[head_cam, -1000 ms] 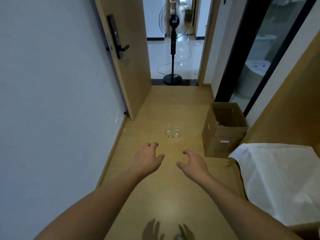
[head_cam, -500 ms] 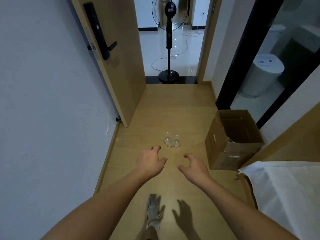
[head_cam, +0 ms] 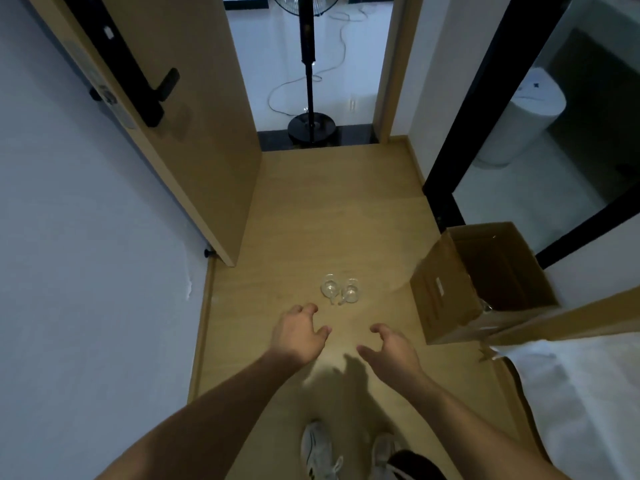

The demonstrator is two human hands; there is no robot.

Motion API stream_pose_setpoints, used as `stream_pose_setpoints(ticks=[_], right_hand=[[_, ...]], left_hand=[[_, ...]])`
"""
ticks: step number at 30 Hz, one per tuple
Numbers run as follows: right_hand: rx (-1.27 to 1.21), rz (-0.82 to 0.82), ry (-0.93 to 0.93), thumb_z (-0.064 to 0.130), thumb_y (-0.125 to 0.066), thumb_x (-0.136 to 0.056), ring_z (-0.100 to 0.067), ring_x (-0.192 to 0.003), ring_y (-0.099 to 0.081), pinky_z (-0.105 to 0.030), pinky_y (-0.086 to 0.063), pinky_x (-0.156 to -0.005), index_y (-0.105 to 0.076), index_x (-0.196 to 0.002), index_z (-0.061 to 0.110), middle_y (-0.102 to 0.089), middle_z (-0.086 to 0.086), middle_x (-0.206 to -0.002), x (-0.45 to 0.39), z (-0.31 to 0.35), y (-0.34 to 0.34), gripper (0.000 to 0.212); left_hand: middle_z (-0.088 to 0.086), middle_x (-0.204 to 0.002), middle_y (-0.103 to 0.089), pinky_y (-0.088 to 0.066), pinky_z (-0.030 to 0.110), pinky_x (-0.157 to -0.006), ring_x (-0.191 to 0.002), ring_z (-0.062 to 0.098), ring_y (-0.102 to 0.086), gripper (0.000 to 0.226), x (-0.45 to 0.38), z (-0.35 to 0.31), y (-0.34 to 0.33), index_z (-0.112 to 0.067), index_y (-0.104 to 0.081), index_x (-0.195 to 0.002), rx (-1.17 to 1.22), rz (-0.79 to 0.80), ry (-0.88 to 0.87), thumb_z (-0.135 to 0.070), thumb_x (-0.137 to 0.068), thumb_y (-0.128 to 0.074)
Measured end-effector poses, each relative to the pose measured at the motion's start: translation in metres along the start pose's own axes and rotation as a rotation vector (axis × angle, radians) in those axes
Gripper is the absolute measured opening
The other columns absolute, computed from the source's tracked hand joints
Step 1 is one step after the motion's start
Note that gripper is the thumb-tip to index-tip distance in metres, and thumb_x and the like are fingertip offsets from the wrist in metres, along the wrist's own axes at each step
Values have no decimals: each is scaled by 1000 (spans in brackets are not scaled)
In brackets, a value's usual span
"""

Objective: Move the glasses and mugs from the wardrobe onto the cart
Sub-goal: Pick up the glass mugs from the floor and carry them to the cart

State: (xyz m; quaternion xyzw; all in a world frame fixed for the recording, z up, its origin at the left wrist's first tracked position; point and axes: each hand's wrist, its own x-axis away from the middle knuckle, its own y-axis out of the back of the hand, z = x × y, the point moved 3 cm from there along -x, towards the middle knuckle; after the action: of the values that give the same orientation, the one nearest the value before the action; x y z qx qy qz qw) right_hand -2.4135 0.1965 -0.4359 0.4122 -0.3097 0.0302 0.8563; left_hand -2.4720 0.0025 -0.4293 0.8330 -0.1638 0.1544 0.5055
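Note:
Two clear glass mugs stand side by side on the wooden floor, the left mug (head_cam: pixel 329 288) and the right mug (head_cam: pixel 351 292), handles toward me. My left hand (head_cam: pixel 298 336) hovers just short of them, fingers loosely curled and empty. My right hand (head_cam: pixel 391 348) is held out beside it, fingers spread and relaxed, holding nothing. Neither hand touches a mug. No wardrobe or cart is in sight.
An open cardboard box (head_cam: pixel 481 285) stands on the floor to the right, near a white-sheeted bed (head_cam: pixel 571 393). A wooden door (head_cam: pixel 173 109) stands open at the left. A black fan stand (head_cam: pixel 310 112) blocks the doorway ahead. My shoes (head_cam: pixel 322 452) show below.
I have stepped forward and tilted my view down; the mugs are now nearer to my hands, and both shoes have come into view. Both hands stay empty.

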Motion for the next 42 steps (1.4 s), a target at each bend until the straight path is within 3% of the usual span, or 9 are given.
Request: stream_pose_setpoints(ticks=[12, 17, 22, 28, 32, 34, 38, 40, 42], right_hand=[[14, 169, -25, 38, -64, -95, -27, -120, -59, -30, -45, -91, -51, -140, 16, -59, -11, -135, -150, 16, 32, 52], [-81, 279, -87, 28, -62, -93, -23, -109, -62, -33, -49, -88, -61, -120, 14, -66, -2, -117, -221, 6, 36, 30], [-105, 332, -148, 34, -63, -95, -25, -123, -57, -33, -46, -99, -53, -141, 13, -61, -7, -136, -298, -14, 12, 51], [-186, 295, -250, 29, -66, -92, -30, -120, -58, -35, -45, -99, -62, -130, 8, -63, -13, -130, -405, -65, -84, 44], [-561, 300, -493, 20, -71, -91, -29, -93, -63, -44, -52, -83, -68, -96, 7, -67, -13, -99, -473, -109, -176, 15], [-744, 328, -630, 21, -70, -92, -28, -92, -62, -40, -51, -80, -66, -105, 9, -65, -13, -100, -508, -131, -225, 18], [-979, 291, -728, 22, -71, -93, -14, -63, -49, -27, -45, -57, -65, -111, 16, -55, -2, -74, -571, -166, -305, 20], [-1133, 260, -751, 23, -71, -93, -10, -59, -49, -26, -42, -56, -69, -104, 22, -54, 2, -68, -592, -171, -330, 11], [-1289, 261, -752, 28, -71, -93, -14, -71, -55, -30, -44, -64, -69, -99, 24, -59, -2, -79, -609, -172, -348, 8]], left_hand=[[7, -142, -55, -39, 34, -107, -132, 27, -49, 55, -140, -22, -7, -21, -51, -142, 79, 108, 127, -47, -94, -61], [10, -141, -56, -41, 30, -101, -129, 28, -53, 55, -200, -33, -25, -18, -52, -142, 140, 140, 262, -45, -96, -63], [11, -143, -54, -38, 28, -102, -132, 28, -50, 56, -258, -25, -68, -16, -52, -143, 160, 190, 343, -44, -96, -62], [11, -136, -59, -43, 30, -101, -124, 30, -56, 49, -356, 35, -173, -18, -59, -135, 206, 237, 454, -43, -93, -68], [8, -124, -67, -42, 28, -96, -121, 27, -59, 46, -419, 93, -270, -17, -63, -129, 291, 263, 536, -43, -92, -68], [2, -105, -68, -40, 25, -90, -114, 24, -61, 43, -447, 120, -319, -17, -64, -126, 374, 263, 605, -43, -92, -68], [-1, -116, -64, -39, 24, -83, -110, 18, -58, 39, -502, 162, -396, -16, -65, -124, 548, 235, 627, -38, -92, -69], [-4, -99, -64, -42, 22, -67, -90, 13, -57, 13, -524, 174, -420, -23, -67, -104, 608, 239, 586, -30, -94, -65], [-5, -86, -70, -44, 22, -61, -75, 9, -59, 14, -541, 179, -437, -22, -71, -84, 622, 247, 516, -31, -92, -63]])
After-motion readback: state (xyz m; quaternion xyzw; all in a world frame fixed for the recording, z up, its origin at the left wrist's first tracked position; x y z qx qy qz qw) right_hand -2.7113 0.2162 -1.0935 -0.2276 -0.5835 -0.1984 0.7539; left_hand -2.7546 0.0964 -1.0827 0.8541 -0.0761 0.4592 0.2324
